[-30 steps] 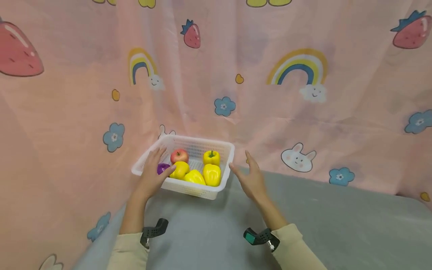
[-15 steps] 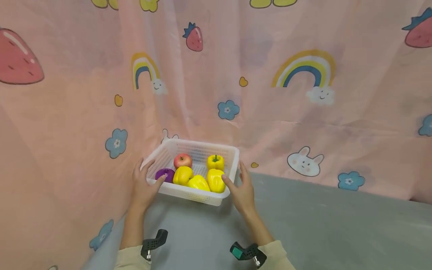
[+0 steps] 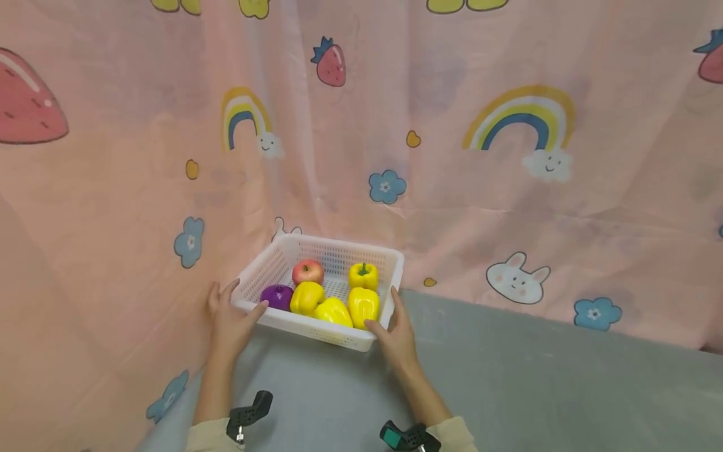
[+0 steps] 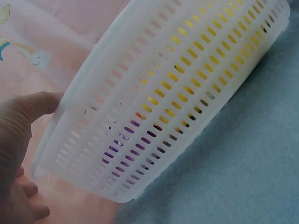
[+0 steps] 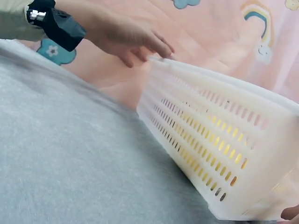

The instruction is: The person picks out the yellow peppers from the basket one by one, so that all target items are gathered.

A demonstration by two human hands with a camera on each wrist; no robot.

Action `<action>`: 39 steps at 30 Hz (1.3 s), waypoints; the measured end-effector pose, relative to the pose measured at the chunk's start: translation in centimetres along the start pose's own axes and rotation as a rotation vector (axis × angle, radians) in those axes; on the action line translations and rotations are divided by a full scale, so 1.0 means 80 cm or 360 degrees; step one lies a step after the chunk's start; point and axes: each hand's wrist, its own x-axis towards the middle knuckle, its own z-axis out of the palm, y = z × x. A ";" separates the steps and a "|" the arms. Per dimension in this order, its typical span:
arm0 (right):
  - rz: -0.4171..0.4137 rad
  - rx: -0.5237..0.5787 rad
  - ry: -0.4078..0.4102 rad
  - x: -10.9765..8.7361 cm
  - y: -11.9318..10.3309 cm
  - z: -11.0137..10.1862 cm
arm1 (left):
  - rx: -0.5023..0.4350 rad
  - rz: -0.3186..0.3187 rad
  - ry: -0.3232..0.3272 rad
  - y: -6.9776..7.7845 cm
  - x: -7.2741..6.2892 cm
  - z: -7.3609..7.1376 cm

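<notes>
A white plastic basket [image 3: 316, 334] with slotted walls stands on the grey table. It holds a pinkish-red apple [image 3: 307, 272], a glossy round purple vegetable or fruit [image 3: 277, 297] and several yellow bell peppers [image 3: 364, 306], one with a green stem on top. At the left front corner my left hand [image 3: 230, 326] grips the basket, thumb on the rim and fingers around the outside. My right hand [image 3: 398, 342] holds the right front corner, its thumb over the rim and its index finger along the outer side. In the right wrist view, only a fingertip [image 5: 290, 213] of it shows.
A pink curtain [image 3: 452, 207] printed with rainbows, strawberries and flowers hangs behind and to the left, close to the basket. The grey table [image 3: 508, 376] extends to the right. A dark camera mount [image 3: 248, 414] sits on each wrist.
My left hand has moved from above the basket to its left outer corner. My right hand has come in leftward from the side onto the right rim. The contents look unmoved.
</notes>
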 end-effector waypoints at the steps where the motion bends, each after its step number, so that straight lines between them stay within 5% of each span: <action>1: 0.0012 0.0057 -0.0019 -0.001 0.000 0.001 | -0.0044 -0.0008 -0.0017 -0.002 0.000 0.000; 7: 0.0136 0.0202 -0.0068 -0.004 -0.006 0.004 | -0.0364 -0.0127 -0.0186 -0.020 0.002 -0.004; 13: 0.0187 0.0195 -0.0082 -0.009 -0.010 0.004 | -0.0393 -0.0154 -0.0241 -0.029 0.004 -0.011; 22: 0.0225 0.0112 -0.0043 -0.002 -0.024 -0.012 | -0.0304 -0.0098 -0.0241 -0.008 0.011 -0.008; 30: 0.0197 0.0091 -0.0032 -0.007 -0.041 -0.045 | -0.0270 -0.0099 -0.0376 0.010 0.004 -0.002; 39: 0.0212 0.0183 -0.0017 -0.010 -0.048 -0.086 | -0.0238 0.0037 -0.0406 0.051 0.000 0.003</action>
